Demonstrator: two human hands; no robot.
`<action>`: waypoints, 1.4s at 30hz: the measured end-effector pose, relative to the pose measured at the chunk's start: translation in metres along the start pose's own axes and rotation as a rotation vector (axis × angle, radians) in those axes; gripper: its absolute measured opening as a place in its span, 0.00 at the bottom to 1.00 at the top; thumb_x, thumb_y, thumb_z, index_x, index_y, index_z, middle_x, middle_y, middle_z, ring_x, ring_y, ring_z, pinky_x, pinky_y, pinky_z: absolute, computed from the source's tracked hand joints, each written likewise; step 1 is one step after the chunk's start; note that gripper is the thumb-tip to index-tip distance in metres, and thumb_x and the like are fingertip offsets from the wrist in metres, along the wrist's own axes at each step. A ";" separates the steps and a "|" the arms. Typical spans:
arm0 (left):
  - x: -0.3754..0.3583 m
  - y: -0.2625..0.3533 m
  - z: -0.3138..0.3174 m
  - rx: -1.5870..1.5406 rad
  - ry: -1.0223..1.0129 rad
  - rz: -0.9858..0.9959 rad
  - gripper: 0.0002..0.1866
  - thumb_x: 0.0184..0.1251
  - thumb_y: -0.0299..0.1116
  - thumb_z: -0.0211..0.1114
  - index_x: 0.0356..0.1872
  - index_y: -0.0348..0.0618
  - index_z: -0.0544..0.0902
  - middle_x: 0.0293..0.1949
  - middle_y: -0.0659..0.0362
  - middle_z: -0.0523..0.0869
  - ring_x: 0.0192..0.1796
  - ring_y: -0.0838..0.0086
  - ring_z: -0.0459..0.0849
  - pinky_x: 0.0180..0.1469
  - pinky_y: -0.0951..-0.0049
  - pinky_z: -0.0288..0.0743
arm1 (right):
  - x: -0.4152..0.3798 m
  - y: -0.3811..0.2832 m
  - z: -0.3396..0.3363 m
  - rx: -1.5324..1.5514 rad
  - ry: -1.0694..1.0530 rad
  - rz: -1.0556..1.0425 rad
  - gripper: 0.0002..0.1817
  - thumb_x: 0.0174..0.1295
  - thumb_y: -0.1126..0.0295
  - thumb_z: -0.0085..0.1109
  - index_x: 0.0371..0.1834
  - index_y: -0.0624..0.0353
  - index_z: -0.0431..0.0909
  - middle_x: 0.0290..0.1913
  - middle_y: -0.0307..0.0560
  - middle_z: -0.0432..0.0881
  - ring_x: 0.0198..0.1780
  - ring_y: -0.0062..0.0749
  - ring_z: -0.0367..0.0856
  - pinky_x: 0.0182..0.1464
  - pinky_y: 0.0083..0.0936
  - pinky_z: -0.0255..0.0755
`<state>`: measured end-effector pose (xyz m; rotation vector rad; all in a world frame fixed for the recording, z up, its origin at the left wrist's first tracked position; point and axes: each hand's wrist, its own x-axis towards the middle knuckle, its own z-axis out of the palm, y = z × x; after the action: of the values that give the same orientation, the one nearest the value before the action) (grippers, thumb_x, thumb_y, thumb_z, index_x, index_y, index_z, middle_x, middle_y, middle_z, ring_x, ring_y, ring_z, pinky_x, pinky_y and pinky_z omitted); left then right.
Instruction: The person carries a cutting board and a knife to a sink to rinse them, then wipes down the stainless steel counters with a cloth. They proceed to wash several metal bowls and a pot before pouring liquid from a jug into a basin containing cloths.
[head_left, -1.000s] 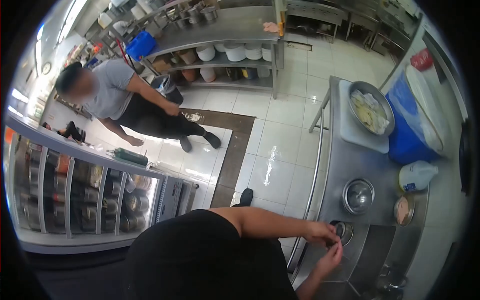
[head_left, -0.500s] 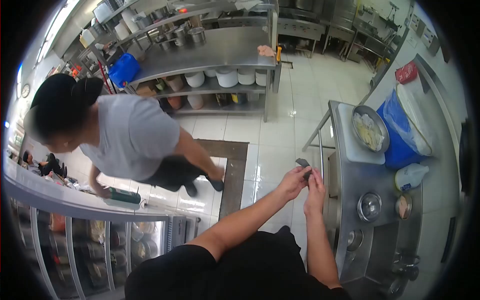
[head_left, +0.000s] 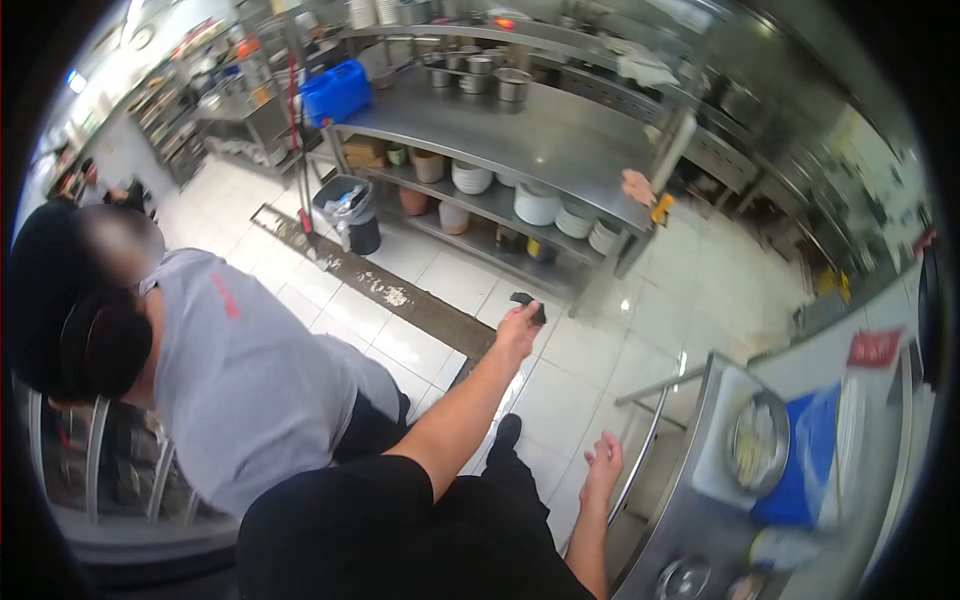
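A small dark object (head_left: 529, 307), too small to name, is held between the fingers of my left hand (head_left: 518, 328), which reaches forward above the tiled floor. My right hand (head_left: 603, 466) is lower and to the right, beside the steel table rail (head_left: 640, 448). Its fingers are apart and nothing shows in them. The two hands do not touch.
A person in a grey shirt (head_left: 250, 370) stands close on my left. Ahead are a steel shelf table (head_left: 560, 130) with bowls below and a bin (head_left: 365, 236). A steel counter (head_left: 670, 520) on the right bears a pan of food (head_left: 757, 445).
My hands have come apart; the left keeps the dark object and has moved left, while the right is lower. The view has turned left, and the person in grey appears closer.
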<state>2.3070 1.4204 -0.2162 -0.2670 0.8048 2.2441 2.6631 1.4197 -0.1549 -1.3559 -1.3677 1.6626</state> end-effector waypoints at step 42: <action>0.277 0.829 -0.023 0.237 0.328 1.816 0.13 0.72 0.23 0.68 0.52 0.33 0.76 0.47 0.57 0.83 0.49 0.75 0.82 0.55 0.75 0.78 | 0.307 -0.087 0.294 -1.395 -0.296 -0.044 0.18 0.61 0.69 0.67 0.53 0.63 0.82 0.57 0.64 0.81 0.57 0.60 0.81 0.59 0.46 0.76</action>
<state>1.5294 1.1152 0.0425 0.4659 1.9728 3.6628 2.2790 1.6191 -0.1894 -1.6788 -2.9423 0.7252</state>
